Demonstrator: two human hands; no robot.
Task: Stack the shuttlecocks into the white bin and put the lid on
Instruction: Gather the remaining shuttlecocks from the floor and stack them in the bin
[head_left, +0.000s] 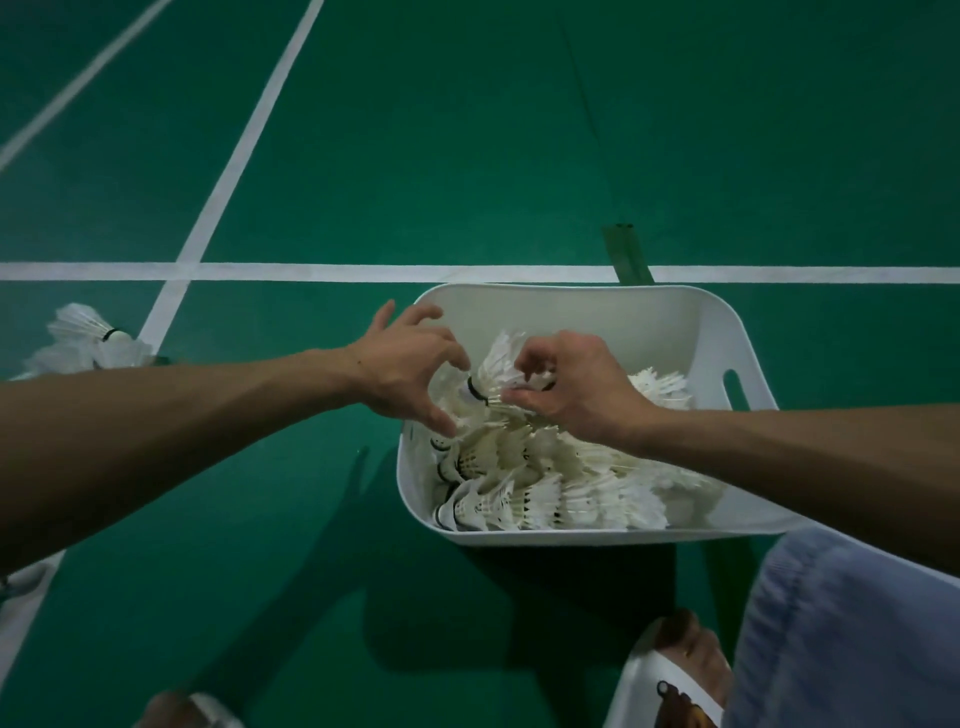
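Note:
A white bin (571, 312) stands on the green court floor, holding several rows of nested white shuttlecocks (545, 493). Over its left half, one shuttlecock (493, 376) with a black band at its cork lies on top of the pile. My right hand (576, 384) pinches its feathers with curled fingers. My left hand (410, 364) hovers at the bin's left rim with fingers spread and bent, its fingertips next to the cork end. No lid is in view.
A loose pile of shuttlecocks (88, 338) lies on the floor at the far left, partly behind my left forearm. White court lines (311, 271) cross the floor behind the bin. My sandalled feet (685, 670) and a blue-clad knee (857, 634) are at the bottom right.

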